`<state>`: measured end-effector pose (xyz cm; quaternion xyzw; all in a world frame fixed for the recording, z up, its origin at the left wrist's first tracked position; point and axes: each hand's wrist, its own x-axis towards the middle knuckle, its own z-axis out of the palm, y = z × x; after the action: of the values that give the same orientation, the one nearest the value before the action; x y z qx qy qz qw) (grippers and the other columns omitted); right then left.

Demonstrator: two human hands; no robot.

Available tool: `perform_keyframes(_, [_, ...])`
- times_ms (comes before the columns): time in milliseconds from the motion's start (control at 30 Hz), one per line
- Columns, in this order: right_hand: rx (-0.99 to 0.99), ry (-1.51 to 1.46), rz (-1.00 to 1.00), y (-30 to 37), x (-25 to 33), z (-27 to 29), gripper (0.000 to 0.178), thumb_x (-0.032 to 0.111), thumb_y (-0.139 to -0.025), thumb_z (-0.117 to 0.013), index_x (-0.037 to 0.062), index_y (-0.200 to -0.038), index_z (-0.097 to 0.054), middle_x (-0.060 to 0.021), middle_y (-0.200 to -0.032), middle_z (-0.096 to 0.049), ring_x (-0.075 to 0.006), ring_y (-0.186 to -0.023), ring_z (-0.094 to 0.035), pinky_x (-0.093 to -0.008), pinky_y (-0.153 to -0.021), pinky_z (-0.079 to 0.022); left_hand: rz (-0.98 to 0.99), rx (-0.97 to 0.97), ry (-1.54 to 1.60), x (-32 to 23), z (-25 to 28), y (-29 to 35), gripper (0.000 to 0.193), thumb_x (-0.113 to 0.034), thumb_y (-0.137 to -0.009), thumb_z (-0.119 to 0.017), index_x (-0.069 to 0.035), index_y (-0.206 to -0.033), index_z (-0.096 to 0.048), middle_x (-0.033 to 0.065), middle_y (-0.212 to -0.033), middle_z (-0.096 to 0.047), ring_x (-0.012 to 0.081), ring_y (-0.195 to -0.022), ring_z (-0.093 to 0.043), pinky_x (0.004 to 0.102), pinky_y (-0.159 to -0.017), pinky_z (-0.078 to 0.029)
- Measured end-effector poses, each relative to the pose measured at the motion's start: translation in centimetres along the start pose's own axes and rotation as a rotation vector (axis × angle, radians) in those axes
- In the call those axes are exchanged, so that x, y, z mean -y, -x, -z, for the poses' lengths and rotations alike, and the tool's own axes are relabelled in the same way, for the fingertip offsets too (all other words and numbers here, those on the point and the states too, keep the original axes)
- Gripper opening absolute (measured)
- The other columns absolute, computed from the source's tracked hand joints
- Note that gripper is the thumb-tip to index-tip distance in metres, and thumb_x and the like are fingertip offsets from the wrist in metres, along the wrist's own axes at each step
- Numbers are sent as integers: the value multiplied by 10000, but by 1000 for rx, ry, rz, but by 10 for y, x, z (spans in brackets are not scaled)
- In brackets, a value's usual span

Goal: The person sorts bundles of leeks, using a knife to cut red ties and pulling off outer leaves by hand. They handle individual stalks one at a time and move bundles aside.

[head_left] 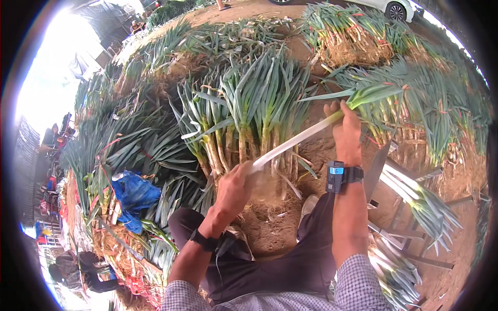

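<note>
A long green onion [295,140] with a clean white shank and green leaves slants across in front of me, held in both hands. My left hand [234,187] is closed around its lower white end, and the root end is hidden in the fist. Farther up, my right hand [346,129] grips the shank just below the leaves. Behind it stands a clump of unpeeled green onions [254,109] with brownish outer skins. The patch between my shoes looks blurred just below the left hand. A broad metal blade [377,168] stands upright beside my right wrist.
White-stemmed green onions [410,189] lie on a metal frame [410,234] at my right, with another pile [397,272] below. A blue plastic bag [135,194] lies among leaves at left. Tied bundles [353,41] cover the ground beyond, near a white car [384,6].
</note>
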<state>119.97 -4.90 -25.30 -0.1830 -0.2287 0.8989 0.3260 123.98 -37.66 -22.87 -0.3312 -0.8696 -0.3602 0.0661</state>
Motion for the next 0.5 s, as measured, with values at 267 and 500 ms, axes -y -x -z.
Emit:
perform_keyframes(267, [433, -55, -106, 10, 3, -7, 111, 86, -926, -571, -1, -993, -550, -126, -883, -599, -238, -866, -617, -469, -894, -539, 158, 251, -204, 12, 11, 1, 254, -165, -927, -557, 12, -1109, -553, 250, -891, -635, 428, -763, -627, 498, -629, -486])
perform_keyframes(500, [342, -2, -69, 7, -10, -10, 76, 55, -898, -628, 2, -938, -591, -101, -824, -613, -223, -790, -635, -440, -799, -589, 78, 240, -364, 22, 1, 1, 169, -169, -915, -493, 0, -914, -491, 232, -802, -627, 402, -716, -639, 487, -595, -498])
